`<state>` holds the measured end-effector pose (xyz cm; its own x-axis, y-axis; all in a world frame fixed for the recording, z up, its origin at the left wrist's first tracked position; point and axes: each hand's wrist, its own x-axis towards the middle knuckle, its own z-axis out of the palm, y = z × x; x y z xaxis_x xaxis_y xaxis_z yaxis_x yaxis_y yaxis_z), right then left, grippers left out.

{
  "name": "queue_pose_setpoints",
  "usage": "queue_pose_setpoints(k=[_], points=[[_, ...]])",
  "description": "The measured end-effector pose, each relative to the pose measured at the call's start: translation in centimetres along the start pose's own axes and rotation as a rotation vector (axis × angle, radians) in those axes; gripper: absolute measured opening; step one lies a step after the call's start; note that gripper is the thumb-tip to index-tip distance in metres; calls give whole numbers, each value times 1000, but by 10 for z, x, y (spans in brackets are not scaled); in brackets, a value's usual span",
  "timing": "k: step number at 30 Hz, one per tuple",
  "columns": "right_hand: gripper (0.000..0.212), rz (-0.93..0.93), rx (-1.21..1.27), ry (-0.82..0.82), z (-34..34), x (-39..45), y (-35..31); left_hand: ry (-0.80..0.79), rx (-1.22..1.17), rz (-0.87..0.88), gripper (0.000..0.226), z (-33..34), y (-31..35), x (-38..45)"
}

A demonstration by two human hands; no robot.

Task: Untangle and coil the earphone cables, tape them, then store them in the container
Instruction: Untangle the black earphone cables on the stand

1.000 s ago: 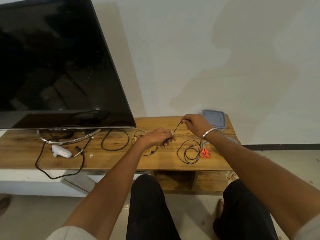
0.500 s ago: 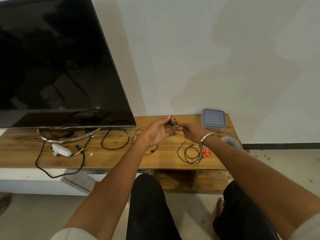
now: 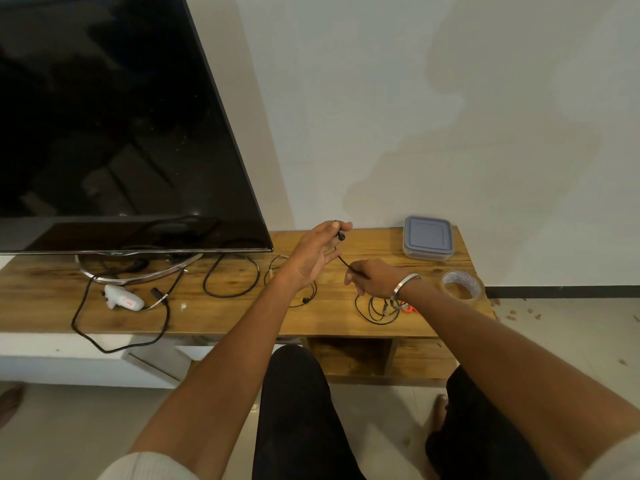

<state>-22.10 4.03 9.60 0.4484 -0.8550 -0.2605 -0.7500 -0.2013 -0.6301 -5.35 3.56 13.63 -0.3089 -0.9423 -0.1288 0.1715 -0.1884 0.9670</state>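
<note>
Cable [image 3: 343, 262] slants between both hands.

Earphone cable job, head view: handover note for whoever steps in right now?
Left hand: pinches the thin black earphone cable near its earbud end, held above the wooden table.
Right hand: grip on the same cable lower down; the rest trails to a loose heap on the table.
Grey-lidded clear plastic container: closed, back right.
Clear tape roll: right edge. Orange-handled scissors: partly hidden behind the right wrist.
Done: nothing taped or stored.
Left: coil, tape, store; a second earphone cable lies under the left forearm.
</note>
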Motion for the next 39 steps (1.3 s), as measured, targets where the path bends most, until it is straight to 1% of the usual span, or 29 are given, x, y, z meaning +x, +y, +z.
queue_pose_setpoints(k=[4, 8, 12, 15, 19, 23, 26, 31, 34, 37, 39], points=[[24, -23, -27, -47, 0, -3, -4, 86, 215, 68, 21, -3, -8, 3], [20, -64, -3, -39, -1, -2, -7, 63, 506, 99, 21, -10, -16, 3], [17, -105, 30, 14, -6, 0, -7, 81, 713, 125, 20, -16, -21, 3], [16, -102, 62, 54, -11, -2, -3, 101, 790, 107, 19, -24, -25, 2], [19, -118, 83, 133, -18, -5, -1, 86, 854, 92, 18, -29, -28, 1], [14, -149, 61, 240, -20, -3, 2, 32, 891, 2, 20, -30, -31, 2], [13, -181, 52, 312, -21, 0, 4, -46, 877, -54, 24, -26, -28, 1], [11, -227, 37, 334, -25, 3, 6, -161, 753, -123, 26, -18, -24, -3], [14, -240, 30, 352, -24, 4, 10, -204, 661, -162, 25, -15, -22, -7], [21, -283, -8, 374, -23, 3, 13, -239, 417, -270, 20, -14, -18, -9], [26, -321, -37, 401, -22, 2, 16, -272, 258, -287, 18, -14, -14, -9]])
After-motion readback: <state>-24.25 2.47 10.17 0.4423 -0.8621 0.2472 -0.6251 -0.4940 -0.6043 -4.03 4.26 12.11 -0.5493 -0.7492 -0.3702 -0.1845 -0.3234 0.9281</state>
